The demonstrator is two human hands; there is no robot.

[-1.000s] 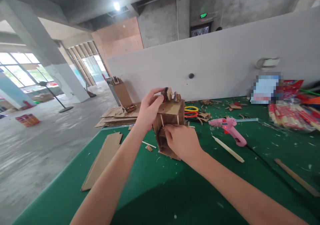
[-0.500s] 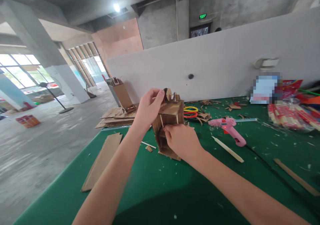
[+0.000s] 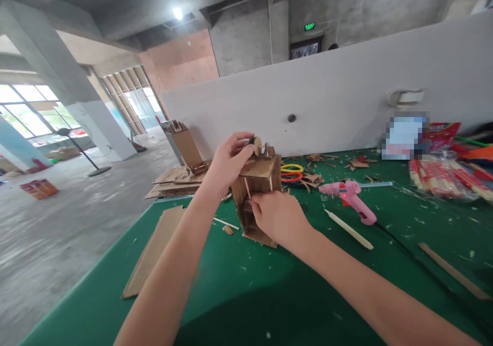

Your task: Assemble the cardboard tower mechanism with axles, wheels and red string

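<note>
An open-fronted cardboard box (image 3: 261,169) stands upright on the green table, with thin wooden sticks running down inside its upper part. On its top sits a small mechanism with a round wooden disc (image 3: 258,146). My left hand (image 3: 233,153) is at the top left of the box, its thumb and fingers closed around a dark part beside the disc. My right hand (image 3: 281,215) is curled at the open front, the thumb and forefinger pinching the lower end of a wooden stick (image 3: 247,188). Its other fingers are partly hidden.
A pink glue gun (image 3: 351,197) lies to the right, near a pale wooden stick (image 3: 348,229). Behind the box are yellow-and-red-handled scissors (image 3: 291,172) and cardboard scraps. Cardboard sheets (image 3: 156,251) lie at the left table edge. A white partition (image 3: 339,99) borders the back.
The left hand's fingers have shifted slightly around the top mechanism. My right hand keeps its place at the stick. The whole view has drifted a little.
</note>
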